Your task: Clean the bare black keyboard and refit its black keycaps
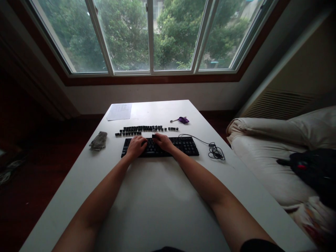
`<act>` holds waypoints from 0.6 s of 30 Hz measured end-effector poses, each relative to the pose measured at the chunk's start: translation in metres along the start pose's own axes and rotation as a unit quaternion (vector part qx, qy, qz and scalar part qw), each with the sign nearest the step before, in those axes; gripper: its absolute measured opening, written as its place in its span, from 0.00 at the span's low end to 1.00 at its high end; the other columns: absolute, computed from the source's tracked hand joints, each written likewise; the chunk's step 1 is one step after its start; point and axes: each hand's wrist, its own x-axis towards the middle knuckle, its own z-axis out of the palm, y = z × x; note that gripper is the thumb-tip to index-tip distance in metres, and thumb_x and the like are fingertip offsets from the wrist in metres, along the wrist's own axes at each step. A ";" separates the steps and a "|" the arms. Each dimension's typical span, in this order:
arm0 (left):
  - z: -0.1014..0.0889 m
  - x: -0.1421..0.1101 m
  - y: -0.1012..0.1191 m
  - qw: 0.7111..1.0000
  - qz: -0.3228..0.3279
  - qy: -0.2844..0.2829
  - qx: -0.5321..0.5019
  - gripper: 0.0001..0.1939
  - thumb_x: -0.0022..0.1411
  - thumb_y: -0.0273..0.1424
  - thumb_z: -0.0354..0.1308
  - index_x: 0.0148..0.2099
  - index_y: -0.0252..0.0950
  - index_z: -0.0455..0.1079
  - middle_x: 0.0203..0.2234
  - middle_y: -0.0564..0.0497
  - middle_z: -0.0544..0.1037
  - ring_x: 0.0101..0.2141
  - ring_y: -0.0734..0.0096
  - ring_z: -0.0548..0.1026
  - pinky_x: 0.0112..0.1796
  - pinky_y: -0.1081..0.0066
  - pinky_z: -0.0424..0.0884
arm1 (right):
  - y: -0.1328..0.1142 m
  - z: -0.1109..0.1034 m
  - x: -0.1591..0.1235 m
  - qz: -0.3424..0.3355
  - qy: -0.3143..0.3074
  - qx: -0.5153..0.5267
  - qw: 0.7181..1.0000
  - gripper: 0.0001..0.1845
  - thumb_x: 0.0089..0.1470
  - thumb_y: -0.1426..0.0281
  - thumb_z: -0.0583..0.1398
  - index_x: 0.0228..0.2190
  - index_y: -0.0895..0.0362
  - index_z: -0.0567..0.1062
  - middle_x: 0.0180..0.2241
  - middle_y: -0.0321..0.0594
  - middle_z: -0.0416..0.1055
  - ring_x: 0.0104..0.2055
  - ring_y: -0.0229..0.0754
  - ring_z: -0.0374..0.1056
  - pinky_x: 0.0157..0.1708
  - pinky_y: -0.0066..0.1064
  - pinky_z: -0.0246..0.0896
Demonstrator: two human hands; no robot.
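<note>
A black keyboard lies across the white table in front of me, with its number pad at the right end. My left hand rests on its left part, fingers stretched over the keys and thumb toward the middle. Near the keyboard's top edge, my right hand pinches a small black keycap at the fingertips; its exact shape is hard to see. Loose black keycaps stand in rows just behind the keyboard, several in each row. My hands cover part of the keys.
A crumpled grey cloth lies to the left. Behind are a sheet of paper and a purple item beside a small brush-like tool. The coiled cable lies right of the keyboard. A pale sofa borders the table's right side.
</note>
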 end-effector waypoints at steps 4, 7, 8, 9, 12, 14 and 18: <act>0.000 0.000 0.000 1.000 0.000 0.002 0.000 0.10 0.64 0.34 0.54 0.43 0.41 0.75 0.40 0.47 0.77 0.46 0.58 0.69 0.51 0.58 0.64 | -0.003 -0.001 -0.001 -0.007 -0.016 -0.001 1.000 0.11 0.55 0.61 0.58 0.30 0.55 0.72 0.24 0.33 0.67 0.27 0.37 0.58 0.29 0.28 0.52; -0.001 -0.001 0.000 1.000 0.000 0.008 -0.003 0.09 0.64 0.34 0.54 0.42 0.41 0.75 0.40 0.47 0.77 0.47 0.57 0.68 0.52 0.57 0.63 | -0.003 -0.003 -0.003 -0.025 -0.032 0.011 0.999 0.11 0.55 0.60 0.59 0.28 0.56 0.71 0.23 0.32 0.65 0.26 0.36 0.56 0.28 0.28 0.51; -0.001 -0.001 -0.001 1.000 -0.002 0.012 -0.004 0.09 0.64 0.34 0.54 0.42 0.41 0.75 0.40 0.47 0.77 0.48 0.57 0.68 0.53 0.57 0.63 | -0.003 -0.004 -0.003 -0.029 -0.040 0.017 0.999 0.12 0.55 0.60 0.59 0.28 0.56 0.71 0.23 0.32 0.65 0.26 0.36 0.56 0.28 0.28 0.51; -0.002 -0.001 -0.001 1.000 -0.004 0.016 -0.004 0.09 0.64 0.34 0.54 0.42 0.41 0.75 0.40 0.47 0.77 0.49 0.57 0.68 0.53 0.57 0.63 | -0.002 -0.006 -0.003 -0.032 -0.048 0.023 0.998 0.11 0.55 0.61 0.59 0.28 0.56 0.71 0.23 0.32 0.65 0.26 0.36 0.56 0.28 0.27 0.51; -0.003 -0.001 -0.003 1.000 -0.010 0.023 -0.007 0.09 0.64 0.33 0.54 0.41 0.41 0.75 0.41 0.47 0.77 0.49 0.56 0.67 0.53 0.57 0.63 | 0.002 -0.010 -0.001 -0.018 -0.057 0.043 0.997 0.11 0.55 0.61 0.59 0.31 0.56 0.73 0.24 0.32 0.69 0.26 0.36 0.59 0.29 0.28 0.53; -0.004 -0.001 -0.004 1.000 -0.009 0.023 -0.008 0.09 0.64 0.33 0.54 0.41 0.41 0.75 0.41 0.47 0.77 0.49 0.56 0.68 0.53 0.57 0.63 | 0.006 -0.013 0.000 0.003 -0.047 0.059 0.997 0.10 0.55 0.62 0.59 0.32 0.56 0.74 0.27 0.35 0.73 0.29 0.38 0.65 0.32 0.29 0.57; -0.004 -0.001 -0.005 1.000 -0.007 0.028 -0.012 0.09 0.64 0.33 0.54 0.41 0.41 0.75 0.40 0.48 0.78 0.48 0.57 0.68 0.53 0.57 0.64 | 0.011 -0.014 0.002 0.027 -0.031 0.089 0.995 0.09 0.55 0.64 0.58 0.33 0.56 0.76 0.32 0.38 0.77 0.35 0.41 0.71 0.39 0.31 0.62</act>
